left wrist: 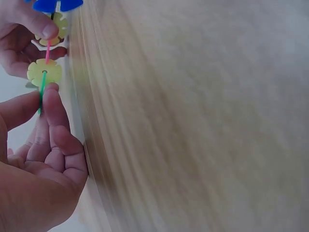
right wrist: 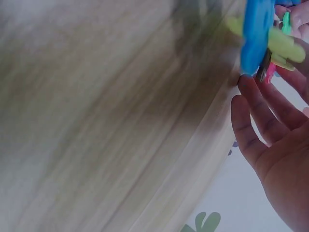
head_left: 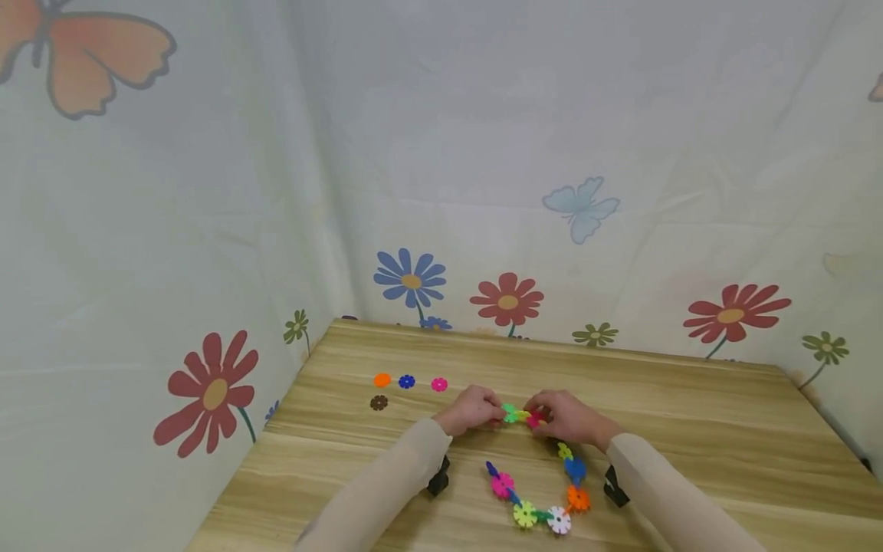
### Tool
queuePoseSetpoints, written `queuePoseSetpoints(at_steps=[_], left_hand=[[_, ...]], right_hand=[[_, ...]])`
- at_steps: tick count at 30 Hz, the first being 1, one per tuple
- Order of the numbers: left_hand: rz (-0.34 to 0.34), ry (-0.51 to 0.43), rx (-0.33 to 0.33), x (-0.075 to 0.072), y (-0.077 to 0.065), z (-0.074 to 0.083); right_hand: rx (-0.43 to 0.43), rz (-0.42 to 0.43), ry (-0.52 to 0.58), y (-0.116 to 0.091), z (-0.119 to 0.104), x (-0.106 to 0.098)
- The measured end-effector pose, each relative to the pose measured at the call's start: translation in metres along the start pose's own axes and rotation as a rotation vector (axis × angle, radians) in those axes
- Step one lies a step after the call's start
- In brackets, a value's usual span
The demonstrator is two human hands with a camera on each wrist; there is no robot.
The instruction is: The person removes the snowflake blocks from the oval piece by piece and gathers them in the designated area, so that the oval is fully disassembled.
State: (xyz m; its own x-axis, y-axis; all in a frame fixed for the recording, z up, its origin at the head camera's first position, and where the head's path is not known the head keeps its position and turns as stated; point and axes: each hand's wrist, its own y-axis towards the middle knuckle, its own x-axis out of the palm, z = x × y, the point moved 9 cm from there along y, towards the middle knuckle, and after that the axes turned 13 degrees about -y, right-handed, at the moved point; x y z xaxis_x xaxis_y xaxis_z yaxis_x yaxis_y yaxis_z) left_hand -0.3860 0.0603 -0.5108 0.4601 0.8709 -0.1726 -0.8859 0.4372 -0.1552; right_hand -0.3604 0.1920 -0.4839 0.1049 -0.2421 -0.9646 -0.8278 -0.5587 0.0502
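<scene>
A chain of notched plastic snowflake discs curves over the wooden table, its far end lifted between two hands. My left hand [head_left: 474, 410] pinches the green disc [head_left: 510, 413] at that end between thumb and fingers. Slotted into it is a yellow disc [left wrist: 44, 72], seen flat in the left wrist view. On its other side, my right hand [head_left: 569, 416] grips the chain at a pink disc [head_left: 534, 418]. A blue disc [right wrist: 257, 36] and a yellow-green disc [right wrist: 285, 44] hang close to the right fingers, which partly hide the chain.
Loose discs lie left of the hands: orange [head_left: 382, 379], dark blue [head_left: 407, 381], pink [head_left: 439, 384] and brown [head_left: 379, 402]. The chain's tail, with a white disc [head_left: 559, 520], lies between the forearms. A printed curtain [head_left: 441, 153] stands behind the table [head_left: 331, 475].
</scene>
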Motion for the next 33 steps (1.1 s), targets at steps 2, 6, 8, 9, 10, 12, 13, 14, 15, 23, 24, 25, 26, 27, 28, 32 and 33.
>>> queuePoseSetpoints(at_steps=[2, 6, 8, 9, 10, 12, 13, 14, 15, 23, 24, 25, 26, 27, 28, 32, 33], left_hand=[[0.002, -0.005, -0.012, -0.001, -0.001, 0.000], [-0.002, -0.036, -0.027, -0.001, -0.003, 0.000], [-0.015, -0.061, -0.030, 0.000, -0.004, 0.000], [-0.022, -0.064, -0.029, 0.001, -0.004, 0.000], [-0.030, -0.067, -0.029, 0.001, -0.005, -0.001], [-0.043, -0.074, -0.031, 0.002, -0.004, -0.002], [-0.044, -0.069, -0.036, 0.002, -0.005, -0.002], [-0.046, -0.063, -0.039, 0.002, -0.005, -0.003], [-0.047, -0.058, -0.039, 0.002, -0.005, -0.003], [-0.045, -0.029, -0.035, 0.003, -0.007, 0.001], [-0.044, -0.025, -0.030, 0.003, -0.008, 0.002], [-0.044, -0.018, -0.023, 0.003, -0.008, 0.003], [-0.045, -0.014, -0.016, 0.004, -0.008, 0.004], [-0.044, -0.011, -0.012, 0.004, -0.008, 0.005], [-0.045, -0.007, -0.007, 0.004, -0.008, 0.006], [-0.036, -0.001, -0.003, 0.002, -0.009, 0.006], [-0.031, 0.003, -0.006, 0.002, -0.009, 0.006]], right_hand=[[0.010, -0.006, 0.010, 0.001, 0.002, 0.001], [0.030, -0.017, 0.017, 0.002, 0.006, 0.002], [0.041, -0.020, 0.022, 0.002, 0.006, 0.002], [0.048, -0.020, 0.024, 0.002, 0.006, 0.001], [0.058, -0.020, 0.027, 0.002, 0.007, 0.001], [0.084, -0.025, 0.038, 0.002, 0.008, 0.001], [0.095, -0.027, 0.041, 0.001, 0.009, 0.002], [0.106, -0.029, 0.047, 0.001, 0.010, 0.002], [0.112, -0.029, 0.048, 0.001, 0.010, 0.003], [0.083, -0.022, 0.034, 0.004, 0.007, 0.004], [0.076, -0.020, 0.034, 0.004, 0.006, 0.005], [0.072, -0.019, 0.035, 0.005, 0.005, 0.005], [0.070, -0.018, 0.036, 0.005, 0.004, 0.005], [0.072, -0.016, 0.039, 0.006, 0.004, 0.005], [0.072, -0.014, 0.042, 0.006, 0.003, 0.004], [0.074, -0.006, 0.041, 0.006, 0.001, 0.003], [0.070, -0.003, 0.040, 0.006, 0.000, 0.003]])
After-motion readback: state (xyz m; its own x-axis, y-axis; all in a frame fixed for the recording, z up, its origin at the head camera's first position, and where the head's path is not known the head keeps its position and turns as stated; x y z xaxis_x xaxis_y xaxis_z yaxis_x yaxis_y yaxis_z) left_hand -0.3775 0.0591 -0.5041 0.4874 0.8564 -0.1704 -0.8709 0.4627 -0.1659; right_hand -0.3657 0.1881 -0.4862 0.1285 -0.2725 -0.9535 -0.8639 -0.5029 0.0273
